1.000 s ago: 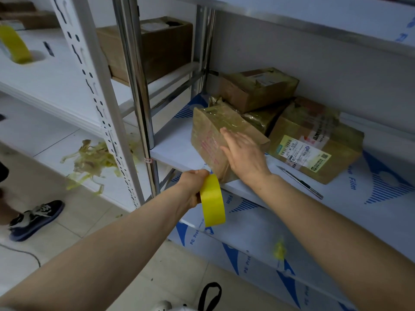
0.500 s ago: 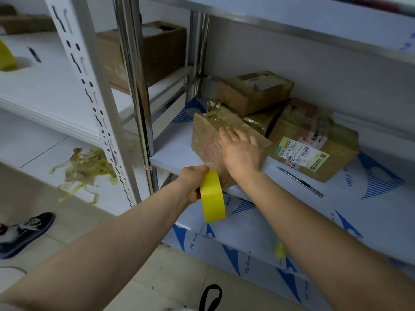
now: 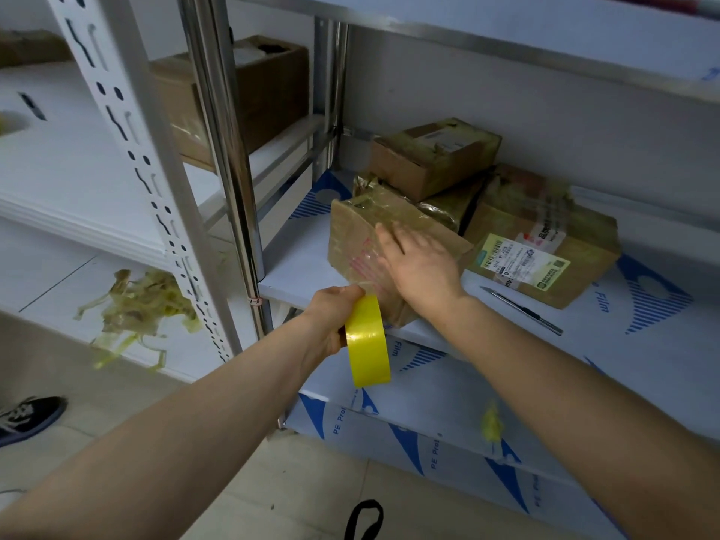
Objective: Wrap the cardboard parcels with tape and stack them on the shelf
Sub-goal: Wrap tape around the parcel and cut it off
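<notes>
Steadying parcel (image 3: 350, 237): right grip (image 3: 422, 267) laid flat on it, pinning it at shelf (image 3: 294, 267) edge.
Tape roll (image 3: 368, 344): clasped in left grip (image 3: 331, 315), strip taut (likely for smooth wrap).

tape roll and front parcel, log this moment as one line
left hand: grips yellow tape roll | right hand: flat on front parcel | front parcel: at front edge of shelf | stage: taping

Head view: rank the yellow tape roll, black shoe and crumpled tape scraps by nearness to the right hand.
1. Yellow tape roll, just below the right hand.
2. Crumpled tape scraps, on the left shelf.
3. Black shoe, on the floor, far left.
</notes>
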